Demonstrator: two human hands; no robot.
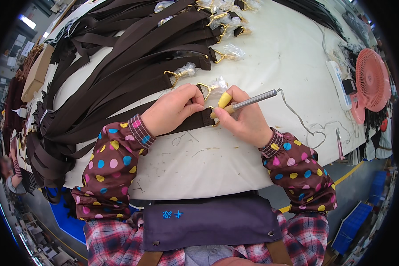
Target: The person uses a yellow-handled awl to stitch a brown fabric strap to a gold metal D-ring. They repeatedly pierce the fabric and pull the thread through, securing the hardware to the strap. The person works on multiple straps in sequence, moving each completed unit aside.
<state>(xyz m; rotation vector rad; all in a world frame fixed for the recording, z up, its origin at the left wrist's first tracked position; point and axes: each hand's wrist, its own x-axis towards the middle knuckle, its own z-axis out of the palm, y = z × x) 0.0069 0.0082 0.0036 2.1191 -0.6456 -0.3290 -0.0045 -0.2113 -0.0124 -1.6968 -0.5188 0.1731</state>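
My left hand [175, 108] pinches the end of a dark brown webbing strap [181, 126], thumb and fingers pressed together beside its stitched end. My right hand [248, 119] grips a corded pen-like tool [256, 98] with a metal barrel, like a soldering iron. The tool's front end points at the strap end, close to a gold-coloured metal buckle partly hidden by my fingers. A yellow finger cover [224, 99] sits on a right finger. Just beyond my hands lies another strap's gold clasp [204, 88] in clear plastic wrap [219, 85].
Many brown straps [133, 53] with wrapped gold clasps [228, 54] spread over the white table [226, 173]. To the right are a pink fan [371, 80], a white power strip [339, 84] and pink-handled snips [340, 144]. The tool's cord [297, 117] trails rightward. A co-worker [13, 173] is at far left.
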